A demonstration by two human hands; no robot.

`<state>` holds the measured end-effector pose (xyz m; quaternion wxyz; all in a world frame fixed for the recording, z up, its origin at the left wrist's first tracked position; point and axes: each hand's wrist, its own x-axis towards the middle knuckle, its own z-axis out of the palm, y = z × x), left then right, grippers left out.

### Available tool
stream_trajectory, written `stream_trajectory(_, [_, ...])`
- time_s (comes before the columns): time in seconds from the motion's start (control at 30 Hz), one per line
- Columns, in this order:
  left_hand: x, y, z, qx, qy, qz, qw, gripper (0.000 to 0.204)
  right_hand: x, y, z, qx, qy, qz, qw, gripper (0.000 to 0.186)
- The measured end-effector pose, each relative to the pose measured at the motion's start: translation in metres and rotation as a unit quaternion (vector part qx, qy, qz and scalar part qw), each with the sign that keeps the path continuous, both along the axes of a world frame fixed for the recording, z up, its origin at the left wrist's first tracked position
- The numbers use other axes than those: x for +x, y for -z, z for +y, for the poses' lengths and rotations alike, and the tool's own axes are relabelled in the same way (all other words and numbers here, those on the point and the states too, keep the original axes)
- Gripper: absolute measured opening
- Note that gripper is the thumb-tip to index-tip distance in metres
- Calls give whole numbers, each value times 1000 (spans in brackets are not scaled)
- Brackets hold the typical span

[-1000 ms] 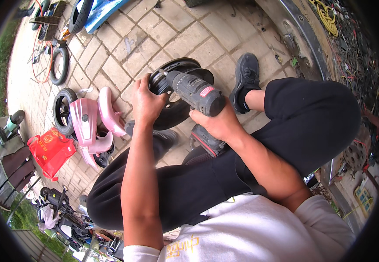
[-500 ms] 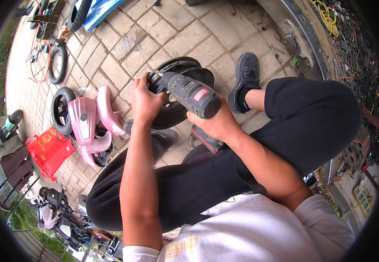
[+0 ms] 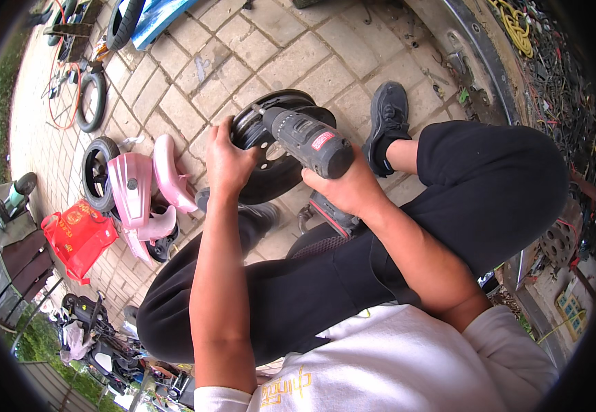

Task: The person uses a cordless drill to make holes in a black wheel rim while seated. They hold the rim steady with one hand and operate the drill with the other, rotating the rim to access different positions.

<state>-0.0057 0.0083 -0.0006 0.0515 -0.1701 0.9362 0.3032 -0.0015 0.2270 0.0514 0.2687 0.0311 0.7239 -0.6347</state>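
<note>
A black cordless drill (image 3: 312,141) is held by its handle in my right hand (image 3: 345,184), its chuck and bit pointing up and left over a black wheel rim (image 3: 270,187). The rim tilts between my feet, partly covered by the drill and my hands. My left hand (image 3: 229,161) is closed around the rim's left side, fingers over its edge and thumb along the inner side. Near the rim's upper left lip is the bit's tip; whether it touches metal I cannot tell. Below my right hand the drill's battery base (image 3: 332,214) shows beside my leg.
To the left lie pink plastic body panels (image 3: 132,189), a small tyre (image 3: 97,175) and a red bag (image 3: 78,240). Farther off are another tyre (image 3: 92,103) and an orange hose (image 3: 52,96). A metal edge (image 3: 487,62) and heaped cables (image 3: 552,82) line the right side.
My right hand has shifted the drill a little to the right, drawing its tip away from my left fingers. My left hand stays on the wheel rim.
</note>
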Motion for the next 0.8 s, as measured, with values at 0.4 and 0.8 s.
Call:
stream_trajectory(0.4, [2,1,2,10,42,30,999,69,3,-9,3,13,-41,-6,999,60])
stream_trajectory(0.8, [1,-2,0,8,26,16,999,68,-2,-5,11,29,-10,-17,999,59])
